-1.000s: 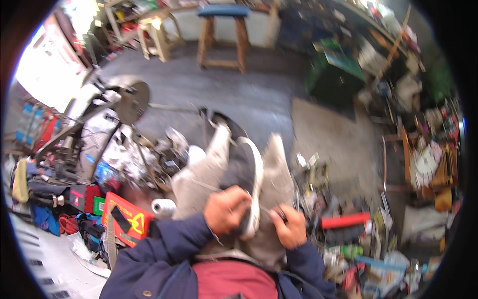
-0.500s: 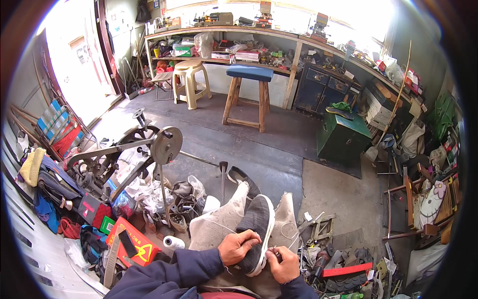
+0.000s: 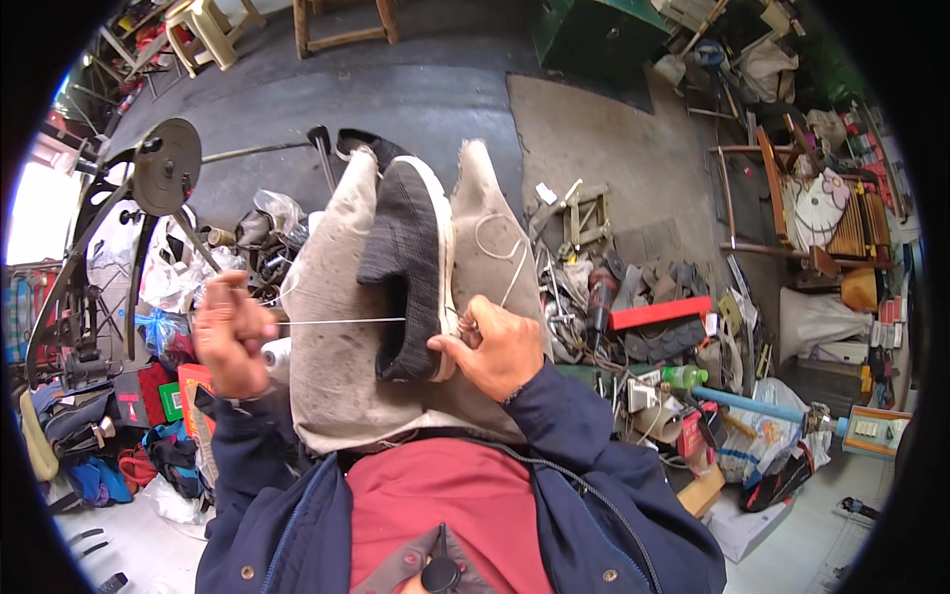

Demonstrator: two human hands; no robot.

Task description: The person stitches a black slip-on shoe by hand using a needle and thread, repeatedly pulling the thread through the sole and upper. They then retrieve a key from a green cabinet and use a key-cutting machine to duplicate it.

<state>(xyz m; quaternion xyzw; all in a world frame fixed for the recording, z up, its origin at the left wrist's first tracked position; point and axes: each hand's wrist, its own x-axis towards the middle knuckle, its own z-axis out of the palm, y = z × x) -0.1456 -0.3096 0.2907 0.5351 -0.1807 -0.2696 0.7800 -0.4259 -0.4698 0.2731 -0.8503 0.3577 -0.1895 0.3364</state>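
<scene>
A dark grey knit shoe with a white sole lies toe-away on the beige cloth over my lap. My left hand, slightly blurred, is out to the left of it with fingers closed on white thread. That thread runs taut into the shoe's opening. At the sole's right edge, my right hand is closed in a pinch; a small thin thing at its fingertips is too hidden to name. More thread loops over the cloth beyond this hand. A second dark shoe sits past my knees.
A metal hand-cranked machine with a round wheel stands at left. A white thread spool is beside my left hand. Tools and scraps lie at right around a red bar. A green box and stools are farther off.
My left hand has left the shoe and moved leftward, drawing thread taut. My right hand stays by the sole. The view has tipped down toward my lap.
</scene>
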